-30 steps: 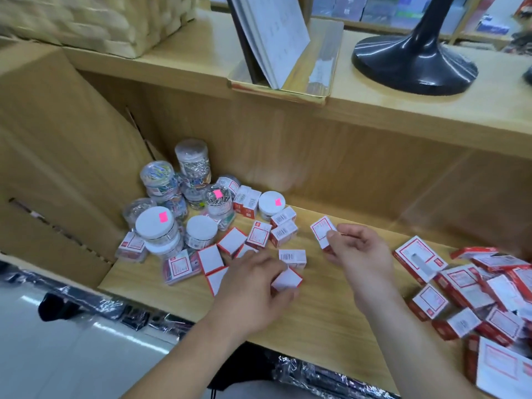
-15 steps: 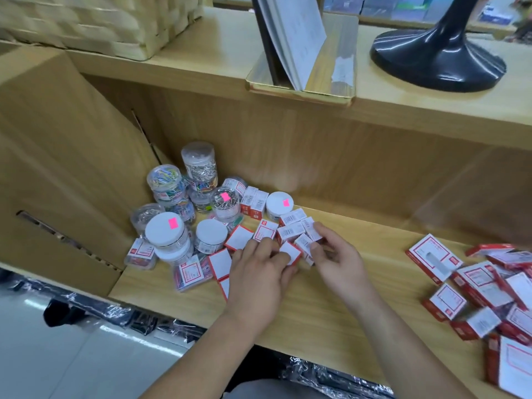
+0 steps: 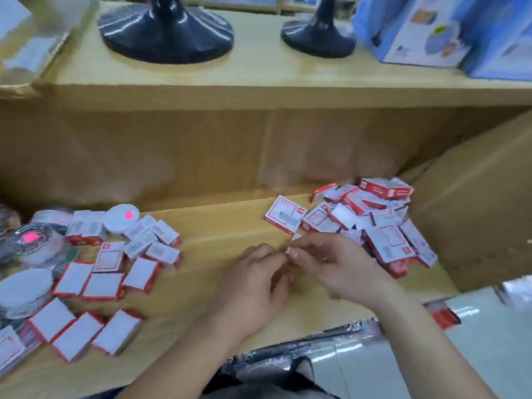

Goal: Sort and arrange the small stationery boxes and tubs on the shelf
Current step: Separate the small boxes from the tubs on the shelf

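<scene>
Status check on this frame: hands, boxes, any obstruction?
Left hand and right hand meet mid-shelf, pinching something small, blurred. Unsorted box pile right; arranged boxes and tubs left. Nothing blocking.

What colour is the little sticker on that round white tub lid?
Bright pink, on the white tub lid, clear in the head view.

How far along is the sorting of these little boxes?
Roughly midway. Done: boxes grouped in rows on the left beside the tubs. In hand: both hands, left and right, meet over something small and blurred. Left: the jumbled pile on the right.
</scene>
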`<state>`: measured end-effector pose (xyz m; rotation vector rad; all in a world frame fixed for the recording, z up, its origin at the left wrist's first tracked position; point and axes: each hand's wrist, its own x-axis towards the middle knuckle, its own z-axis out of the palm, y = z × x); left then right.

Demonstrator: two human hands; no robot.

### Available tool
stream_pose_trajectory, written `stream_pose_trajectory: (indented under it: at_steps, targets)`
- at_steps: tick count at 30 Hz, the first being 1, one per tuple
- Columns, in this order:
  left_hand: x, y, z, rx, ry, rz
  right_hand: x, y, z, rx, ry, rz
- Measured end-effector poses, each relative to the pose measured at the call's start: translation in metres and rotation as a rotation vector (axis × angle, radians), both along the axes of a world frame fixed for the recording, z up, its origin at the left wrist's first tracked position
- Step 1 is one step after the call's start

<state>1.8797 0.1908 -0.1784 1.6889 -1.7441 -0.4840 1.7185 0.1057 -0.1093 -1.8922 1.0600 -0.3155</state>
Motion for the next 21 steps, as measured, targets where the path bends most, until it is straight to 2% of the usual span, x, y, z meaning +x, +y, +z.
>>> stream_pose_trajectory:
  at_steps: [4, 6, 8, 11, 14, 21]
  targets:
    - [-0.072, -0.043, 0.005, -0.080, 0.032, -0.079, -0.079, -0.025, 0.006, -0.146, -0.034, -0.234]
    - [-0.105, -0.063, 0.010, -0.108, -0.020, -0.110, -0.117, -0.037, 0.002, -0.248, -0.053, -0.330]
    - [-0.136, -0.084, 0.015, -0.079, -0.142, -0.163, -0.160, -0.057, -0.012, -0.370, 0.034, -0.394]
    - [-0.174, -0.115, 0.023, 0.121, -0.426, -0.227, -0.208, -0.089, -0.035, -0.325, 0.234, -0.364]
    - [-0.196, -0.133, 0.018, 0.279, -0.570, -0.181, -0.221, -0.107, -0.046, -0.165, 0.207, -0.290]
    - [-0.189, -0.125, -0.013, 0.175, -0.606, 0.018, -0.204, -0.120, -0.052, -0.159, 0.233, -0.068]
